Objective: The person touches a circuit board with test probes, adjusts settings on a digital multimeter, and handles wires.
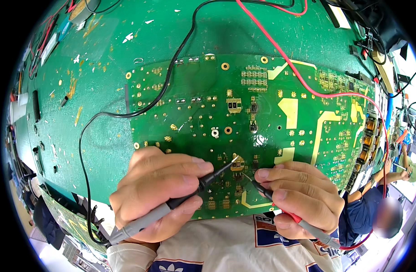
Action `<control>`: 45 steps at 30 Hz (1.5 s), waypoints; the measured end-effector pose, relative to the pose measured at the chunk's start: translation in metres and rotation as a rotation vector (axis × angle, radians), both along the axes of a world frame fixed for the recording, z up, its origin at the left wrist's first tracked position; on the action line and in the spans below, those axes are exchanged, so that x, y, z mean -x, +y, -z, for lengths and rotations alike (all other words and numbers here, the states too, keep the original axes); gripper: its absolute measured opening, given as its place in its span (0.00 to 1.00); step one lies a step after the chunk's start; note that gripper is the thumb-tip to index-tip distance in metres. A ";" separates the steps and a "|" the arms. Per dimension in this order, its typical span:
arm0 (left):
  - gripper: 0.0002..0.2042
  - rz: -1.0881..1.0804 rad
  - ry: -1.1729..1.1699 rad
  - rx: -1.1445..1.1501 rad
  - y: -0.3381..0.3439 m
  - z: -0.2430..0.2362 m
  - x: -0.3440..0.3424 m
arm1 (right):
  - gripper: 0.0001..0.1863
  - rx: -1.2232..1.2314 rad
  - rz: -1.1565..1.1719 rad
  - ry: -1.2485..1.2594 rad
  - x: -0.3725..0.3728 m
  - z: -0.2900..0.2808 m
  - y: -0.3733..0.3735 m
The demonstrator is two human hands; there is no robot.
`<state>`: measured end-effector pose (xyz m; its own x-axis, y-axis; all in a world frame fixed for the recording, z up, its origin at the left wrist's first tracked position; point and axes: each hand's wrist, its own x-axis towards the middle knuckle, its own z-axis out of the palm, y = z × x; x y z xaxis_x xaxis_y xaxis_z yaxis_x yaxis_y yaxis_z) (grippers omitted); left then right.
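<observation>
A large green circuit board (199,127) with gold pads and small components lies in front of me. My left hand (156,188) is closed round a grey-and-black test probe (176,202), its thin tip at a small gold-padded component (237,163) near the board's lower middle. My right hand (303,195) grips a red-and-black test probe (294,217), its tip just below and right of that component; exact contact is unclear. A black lead (108,114) and a red lead (325,96) loop over the board from the two probes.
The board lies on a scuffed green mat (63,127). Another board (76,217) is at lower left. Tools and cables (368,54) crowd the right edge. A co-worker in dark clothing (362,213) is at the right, another person (407,163) beyond.
</observation>
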<state>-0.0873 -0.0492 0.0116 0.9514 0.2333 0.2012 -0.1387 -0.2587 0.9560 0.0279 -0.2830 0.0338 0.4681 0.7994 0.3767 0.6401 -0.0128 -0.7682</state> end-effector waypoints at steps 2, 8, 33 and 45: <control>0.09 0.014 0.030 -0.021 0.000 0.001 0.000 | 0.15 -0.001 0.014 -0.001 0.001 0.002 0.000; 0.09 0.001 0.004 0.024 -0.003 0.006 -0.001 | 0.14 -0.019 0.063 -0.022 0.005 0.006 0.003; 0.10 0.011 0.013 -0.066 -0.002 0.003 -0.006 | 0.15 -0.018 0.041 -0.038 0.001 0.007 0.004; 0.15 -0.034 0.075 -0.169 -0.008 -0.007 -0.011 | 0.12 -0.010 0.046 -0.046 0.001 0.005 0.006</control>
